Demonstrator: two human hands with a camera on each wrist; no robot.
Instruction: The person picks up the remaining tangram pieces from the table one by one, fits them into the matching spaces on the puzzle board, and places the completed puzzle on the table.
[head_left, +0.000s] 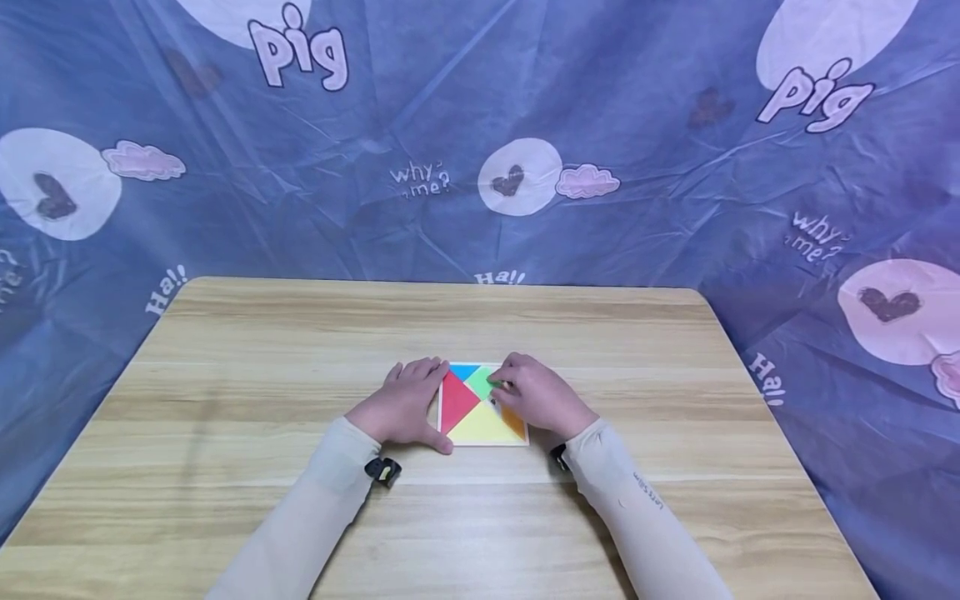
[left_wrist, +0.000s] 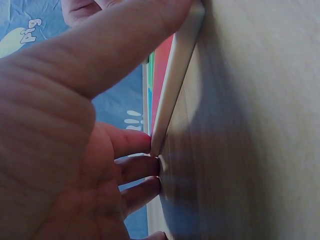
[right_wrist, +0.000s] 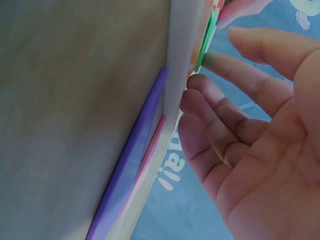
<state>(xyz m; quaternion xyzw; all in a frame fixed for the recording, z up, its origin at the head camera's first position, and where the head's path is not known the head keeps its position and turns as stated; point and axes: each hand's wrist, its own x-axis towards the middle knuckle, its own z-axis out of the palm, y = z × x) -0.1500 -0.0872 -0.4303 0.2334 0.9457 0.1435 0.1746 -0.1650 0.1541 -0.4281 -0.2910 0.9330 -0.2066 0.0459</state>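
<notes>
A white tangram tray (head_left: 487, 444) lies flat on the table, with a red triangle (head_left: 456, 402), a yellow triangle (head_left: 486, 427), a blue piece (head_left: 462, 371), a green piece (head_left: 480, 384) and an orange piece (head_left: 514, 425) in it. My left hand (head_left: 407, 405) holds the tray along its left side, thumb at the near corner and fingertips at the far one. With the index fingertip, my right hand (head_left: 543, 398) touches the green piece; its thumb stands apart. Beside the tray, a purple piece (right_wrist: 129, 155) and a pink piece (right_wrist: 145, 162) show in the right wrist view.
The wood-grain table (head_left: 262, 358) has rounded far corners. Behind it and along both sides hangs a blue printed cloth (head_left: 420, 100). A small black camera mount (head_left: 383, 471) sits at the left wrist, another (head_left: 559, 457) at the right.
</notes>
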